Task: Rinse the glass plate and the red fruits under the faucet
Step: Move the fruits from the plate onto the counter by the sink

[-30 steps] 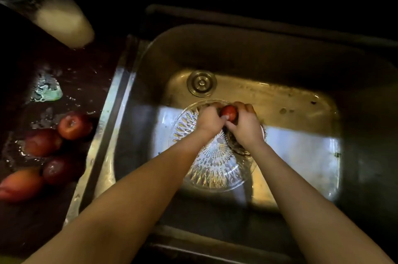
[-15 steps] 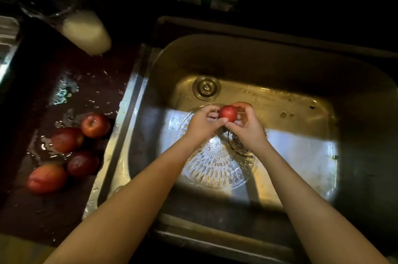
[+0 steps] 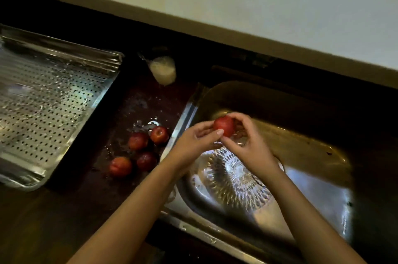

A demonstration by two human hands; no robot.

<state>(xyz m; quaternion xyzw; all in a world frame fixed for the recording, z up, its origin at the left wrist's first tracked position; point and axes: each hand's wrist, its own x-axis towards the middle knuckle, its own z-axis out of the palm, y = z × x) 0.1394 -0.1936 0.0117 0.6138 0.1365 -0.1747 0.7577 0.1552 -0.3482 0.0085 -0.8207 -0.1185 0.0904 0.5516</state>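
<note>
The left hand (image 3: pixel 193 142) is pinching the fruit (image 3: pixel 224 126) from the left, thumb and fingertips closing on its near side. The right hand (image 3: pixel 247 141) is cupping it from the right, fingers curling over the top. Both hands are thus holding the one fruit between them, and it is hanging over the left part of the sink (image 3: pixel 185 116), above the far edge of the plate (image 3: pixel 234 179). The plate is lying flat on the sink's floor under both wrists, with neither hand touching it. No faucet or stream is showing, so I cannot tell whether the fruit is getting wet.

Four fruits (image 3: pixel 138 141) are sitting wet in a loose cluster on the table (image 3: pixel 86 199) just left of the sink. A perforated tray (image 3: pixel 43 102) is lying well left of the sink, and a pale cup (image 3: pixel 163 69) is standing beyond its far left corner.

The fruit is round, so no long axis is mattering here; side is. The cluster is lying left of the held fruit with the left hand nearer, so setting it down there would likely be falling to that hand. The plate, straight below, is sitting within reach of either.
</note>
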